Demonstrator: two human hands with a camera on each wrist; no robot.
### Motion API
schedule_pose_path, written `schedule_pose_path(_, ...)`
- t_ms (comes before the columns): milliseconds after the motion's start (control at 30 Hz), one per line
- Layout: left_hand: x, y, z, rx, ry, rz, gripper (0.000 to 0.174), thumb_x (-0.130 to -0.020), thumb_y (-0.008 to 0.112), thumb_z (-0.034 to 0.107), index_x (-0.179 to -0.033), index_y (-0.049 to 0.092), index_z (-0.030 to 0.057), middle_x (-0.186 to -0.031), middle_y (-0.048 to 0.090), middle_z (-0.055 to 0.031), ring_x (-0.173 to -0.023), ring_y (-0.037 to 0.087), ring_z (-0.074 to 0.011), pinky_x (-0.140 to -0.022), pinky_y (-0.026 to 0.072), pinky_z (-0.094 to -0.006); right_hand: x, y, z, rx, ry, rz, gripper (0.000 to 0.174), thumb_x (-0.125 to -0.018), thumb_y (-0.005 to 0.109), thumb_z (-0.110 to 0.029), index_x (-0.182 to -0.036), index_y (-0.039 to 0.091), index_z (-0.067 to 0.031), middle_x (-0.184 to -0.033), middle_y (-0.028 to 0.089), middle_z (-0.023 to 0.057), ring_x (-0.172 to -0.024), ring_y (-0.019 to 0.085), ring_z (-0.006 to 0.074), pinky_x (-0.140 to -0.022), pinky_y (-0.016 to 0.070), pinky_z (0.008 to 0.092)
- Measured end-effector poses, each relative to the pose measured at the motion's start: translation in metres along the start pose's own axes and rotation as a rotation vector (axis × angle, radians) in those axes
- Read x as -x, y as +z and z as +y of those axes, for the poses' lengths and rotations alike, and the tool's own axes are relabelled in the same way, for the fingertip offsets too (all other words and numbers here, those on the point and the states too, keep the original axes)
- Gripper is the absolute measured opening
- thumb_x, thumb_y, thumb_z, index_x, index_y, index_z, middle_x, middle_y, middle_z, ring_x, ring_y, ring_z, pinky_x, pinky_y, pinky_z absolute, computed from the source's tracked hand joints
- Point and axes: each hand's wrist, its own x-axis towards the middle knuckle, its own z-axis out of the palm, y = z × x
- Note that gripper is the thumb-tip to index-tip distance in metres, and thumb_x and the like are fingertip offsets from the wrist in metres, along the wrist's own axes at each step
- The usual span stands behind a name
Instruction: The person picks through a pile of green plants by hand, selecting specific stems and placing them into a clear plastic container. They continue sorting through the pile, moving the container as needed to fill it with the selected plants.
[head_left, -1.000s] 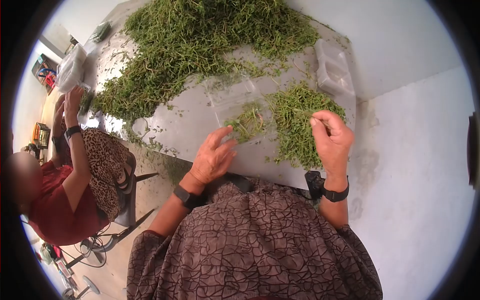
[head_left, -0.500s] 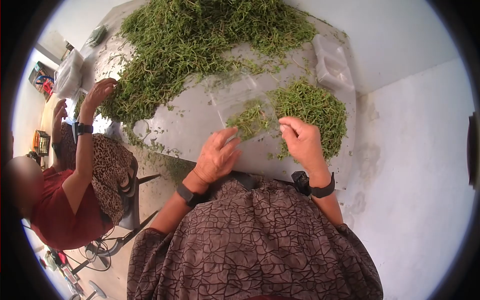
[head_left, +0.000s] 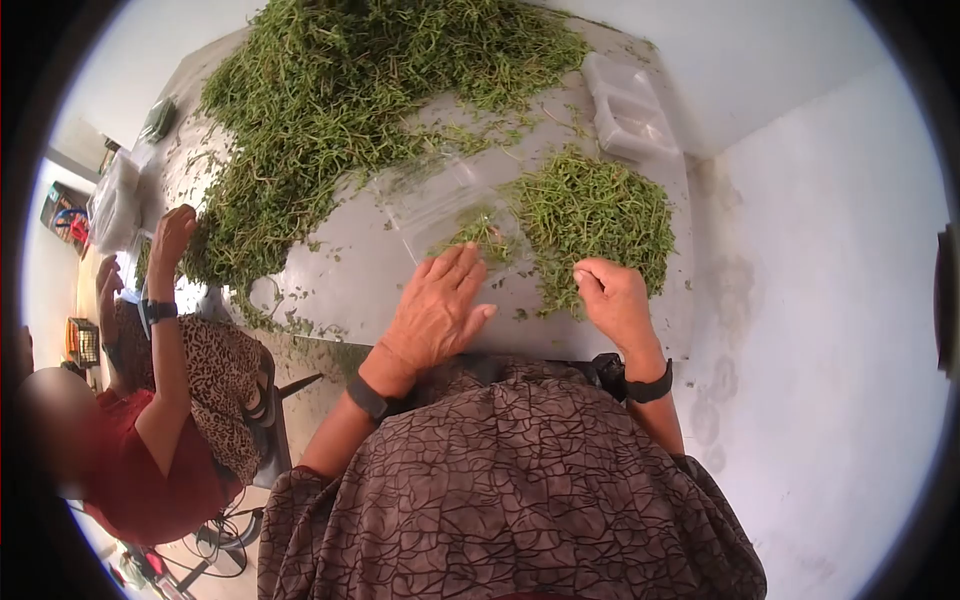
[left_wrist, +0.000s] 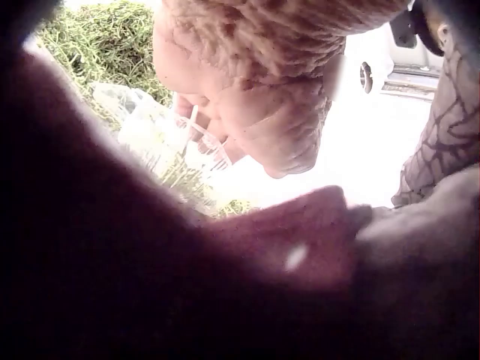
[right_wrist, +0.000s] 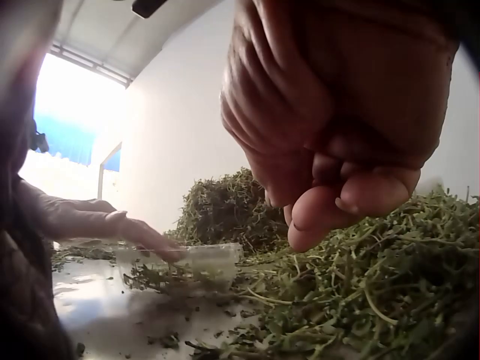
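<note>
A clear plastic container [head_left: 400, 212] with its lid part folded back lies on the metal table, some green sprigs [head_left: 487, 232] inside. Fingers straight, my left hand [head_left: 430, 312] reaches over its near edge; in the right wrist view the fingertips touch the container [right_wrist: 214, 264]. The left wrist view shows the container [left_wrist: 146, 135] beside that hand. My right hand [head_left: 620, 308] is curled at the near edge of a small pile of greens [head_left: 600, 215]. In the right wrist view the right hand [right_wrist: 337, 142] has its fingertips drawn in, with nothing visible between them.
A large heap of greens [head_left: 330, 100] covers the far and left part of the table [head_left: 345, 280]. Stacked clear containers [head_left: 630, 115] stand at the right far edge, others [head_left: 115, 205] at the left. Another person in a red top [head_left: 150, 480] sits at the left.
My right hand has moved left and toward me from over the small pile; the sprig it pinched no longer shows. My left hand's fingers have straightened over the container. The view has shifted.
</note>
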Motion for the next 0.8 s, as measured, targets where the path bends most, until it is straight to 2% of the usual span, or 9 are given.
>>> schedule_pose_path(167, -0.007, 0.004, -0.002, -0.048, -0.065, -0.13, 0.046, -0.094, 0.056, 0.038, -0.118, 0.058, -0.0024, -0.124, 0.06, -0.0174, -0.119, 0.051, -0.0339, -0.1, 0.0394, -0.0448, 0.014, -0.006, 0.019, 0.032, 0.065, 0.036, 0.009, -0.086, 0.065, -0.012, -0.09, 0.069, -0.005, -0.072, 0.065, 0.0157, -0.061, 0.063, 0.0313, -0.058, 0.0487, 0.0358)
schedule_pose_path(233, -0.017, -0.007, 0.001, -0.051, -0.089, -0.293, 0.04, -0.09, 0.062, 0.034, -0.11, 0.06, -0.0014, -0.117, 0.063, -0.0162, -0.115, 0.054, -0.0317, -0.096, 0.0421, -0.0434, 0.017, -0.011, 0.019, 0.019, 0.081, 0.045, 0.01, -0.086, 0.065, -0.012, -0.09, 0.069, -0.0046, -0.072, 0.065, 0.0158, -0.061, 0.063, 0.031, -0.058, 0.0487, 0.0357)
schedule_pose_path(367, -0.025, -0.016, 0.003, -0.028, -0.078, -0.287, 0.037, -0.084, 0.069, 0.029, -0.105, 0.061, -0.0005, -0.115, 0.064, -0.0155, -0.112, 0.055, -0.0304, -0.093, 0.0436, -0.0426, 0.021, -0.016, 0.021, -0.017, 0.133, 0.07, 0.01, -0.087, 0.064, -0.012, -0.091, 0.069, -0.0043, -0.072, 0.065, 0.0162, -0.061, 0.064, 0.0304, -0.058, 0.0487, 0.0354)
schedule_pose_path(500, -0.021, -0.009, 0.003, -0.005, 0.005, -0.118, 0.039, -0.08, 0.073, 0.025, -0.108, 0.062, 0.0002, -0.114, 0.064, -0.0156, -0.113, 0.056, -0.0311, -0.093, 0.044, -0.0431, 0.023, -0.015, 0.025, -0.042, 0.109, 0.093, 0.01, -0.087, 0.064, -0.013, -0.091, 0.069, -0.0045, -0.072, 0.064, 0.0164, -0.061, 0.063, 0.03, -0.057, 0.0483, 0.0351)
schedule_pose_path(567, -0.015, -0.005, 0.004, -0.017, 0.027, -0.082, 0.039, -0.08, 0.072, 0.026, -0.109, 0.062, 0.0003, -0.114, 0.065, -0.0157, -0.113, 0.056, -0.0313, -0.094, 0.044, -0.0432, 0.022, -0.017, 0.023, 0.018, 0.023, 0.092, 0.014, -0.089, 0.062, -0.009, -0.097, 0.068, 0.0009, -0.068, 0.064, 0.0078, -0.059, 0.056, 0.0117, -0.056, 0.0453, 0.028)
schedule_pose_path(600, -0.012, -0.003, 0.004, -0.008, 0.004, -0.123, 0.039, -0.081, 0.072, 0.025, -0.11, 0.061, 0.0002, -0.115, 0.065, -0.0158, -0.114, 0.055, -0.0315, -0.095, 0.0438, -0.0434, 0.02, -0.018, 0.019, 0.018, 0.024, 0.093, 0.014, -0.089, 0.062, -0.009, -0.097, 0.068, 0.0009, -0.068, 0.064, 0.0078, -0.059, 0.056, 0.0117, -0.056, 0.0453, 0.028)
schedule_pose_path(700, -0.008, 0.002, 0.002, 0.0, -0.026, -0.18, 0.038, -0.082, 0.071, 0.023, -0.111, 0.061, 0.0006, -0.115, 0.065, -0.0159, -0.114, 0.055, -0.0319, -0.096, 0.0434, -0.0437, 0.006, -0.016, -0.002, -0.026, 0.112, 0.002, 0.014, -0.089, 0.062, -0.01, -0.096, 0.068, 0.0006, -0.067, 0.063, 0.0097, -0.057, 0.055, 0.0134, -0.056, 0.0446, 0.0285)
schedule_pose_path(767, -0.009, 0.002, 0.002, 0.0, -0.031, -0.194, 0.036, -0.082, 0.07, 0.021, -0.111, 0.061, 0.001, -0.115, 0.065, -0.0157, -0.114, 0.055, -0.032, -0.097, 0.0433, -0.0438, -0.005, -0.011, -0.013, 0.012, -0.033, 0.013, 0.011, -0.088, 0.064, -0.015, -0.088, 0.068, -0.0059, -0.063, 0.06, 0.0151, -0.053, 0.058, 0.0313, -0.052, 0.0452, 0.0374)
schedule_pose_path(800, -0.009, 0.002, 0.002, 0.007, -0.031, -0.214, 0.034, -0.082, 0.069, 0.019, -0.11, 0.061, 0.0014, -0.114, 0.065, -0.0155, -0.113, 0.056, -0.0321, -0.097, 0.0434, -0.0434, -0.01, -0.007, -0.016, 0.012, -0.036, 0.013, 0.011, -0.088, 0.064, -0.015, -0.088, 0.068, -0.0059, -0.063, 0.06, 0.0151, -0.053, 0.058, 0.0313, -0.052, 0.0452, 0.0374)
